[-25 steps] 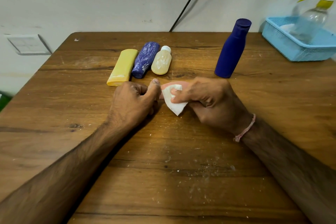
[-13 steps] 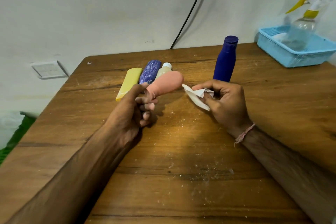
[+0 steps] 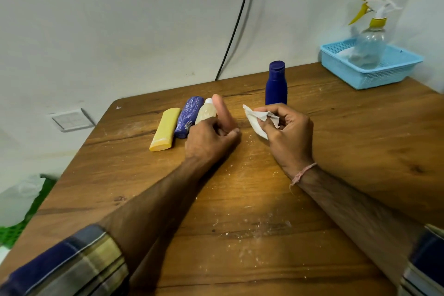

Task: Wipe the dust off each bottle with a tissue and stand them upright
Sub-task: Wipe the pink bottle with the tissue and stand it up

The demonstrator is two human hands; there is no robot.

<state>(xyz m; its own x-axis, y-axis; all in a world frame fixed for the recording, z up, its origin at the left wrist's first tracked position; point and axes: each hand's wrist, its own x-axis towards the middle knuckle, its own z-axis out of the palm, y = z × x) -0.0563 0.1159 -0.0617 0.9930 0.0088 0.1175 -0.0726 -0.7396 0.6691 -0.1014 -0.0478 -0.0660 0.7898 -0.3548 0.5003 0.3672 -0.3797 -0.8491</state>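
Left hand (image 3: pixel 211 137), centre of frame, fingers curled round the lower end of the pink bottle (image 3: pixel 223 113); bottle sticks up out of the grip, tilted slightly toward upper left, free end above the hand. Cannot tell if its bottom end touches the table (image 3: pixel 360 151)

Right hand (image 3: pixel 288 132) just right of centre, fingers curled, pinching a crumpled white tissue (image 3: pixel 254 120); tissue is near the pink bottle but apart from it, a gap of bare table between

Blue bottle (image 3: pixel 276 84) stands upright behind the right hand, cap on top, its base hidden by the fingers

Three bottles lie flat side by side left of centre, behind the left hand: yellow bottle (image 3: pixel 165 132) leftmost, purple bottle (image 3: pixel 188 116) in the middle with pale dust on it, pale bottle (image 3: pixel 205 113) on the right, partly hidden by the left hand and the pink bottle

White specks of dust on the table in front of the hands

Upper right: light blue basket (image 3: pixel 374 74) on the table corner, clear spray bottle (image 3: pixel 370 43) with yellow trigger in it

Black cable (image 3: pixel 236 24) runs down the wall to the table's far edge. Wall switch (image 3: pixel 70 119) at left. Pink thread (image 3: pixel 302 173) on the right wrist. Striped sleeve (image 3: pixel 72 267) lower left
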